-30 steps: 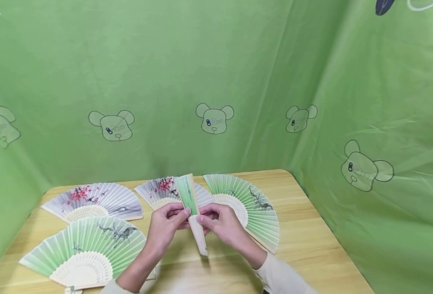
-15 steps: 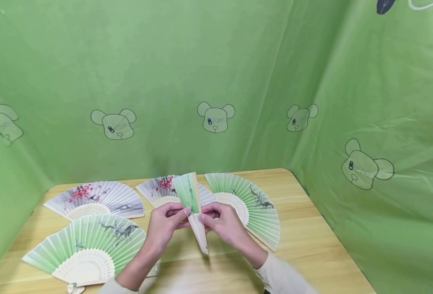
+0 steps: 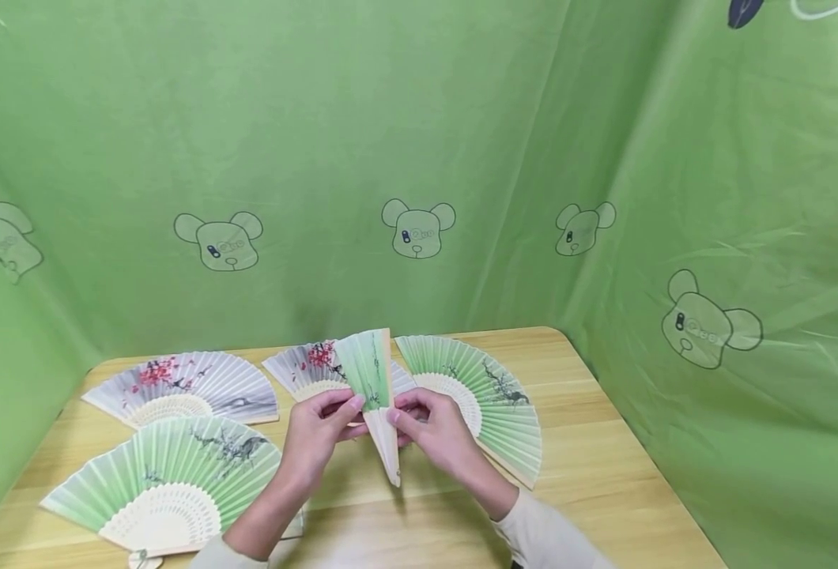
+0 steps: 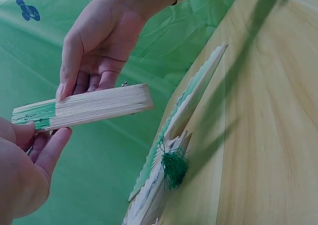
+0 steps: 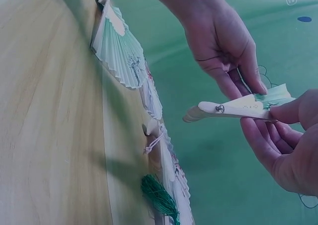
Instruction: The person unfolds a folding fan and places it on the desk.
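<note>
Between both hands, above the table, a green folding fan [image 3: 366,371] is held partly spread, its pale ribs narrowing to a pivot at the bottom. My left hand [image 3: 319,438] pinches the left side where cloth meets ribs. On the other side, my right hand [image 3: 436,431] pinches the outer rib between thumb and fingers. The left wrist view shows the stacked rib edges of this folding fan [image 4: 99,106]. In the right wrist view the metal pivot of the folding fan [image 5: 233,109] faces the camera.
Spread fans lie on the wooden table [image 3: 597,474]: a green fan [image 3: 511,427] at right, a grey fan with red blossoms [image 3: 305,371] behind the hands, another grey fan [image 3: 227,387] at back left, a green fan [image 3: 170,450] at front left. Green curtains [image 3: 319,142] surround the table.
The held fan has spread wider, from a narrow strip to a small wedge. Its right edge has turned more upright, with the right hand moving slightly right.
</note>
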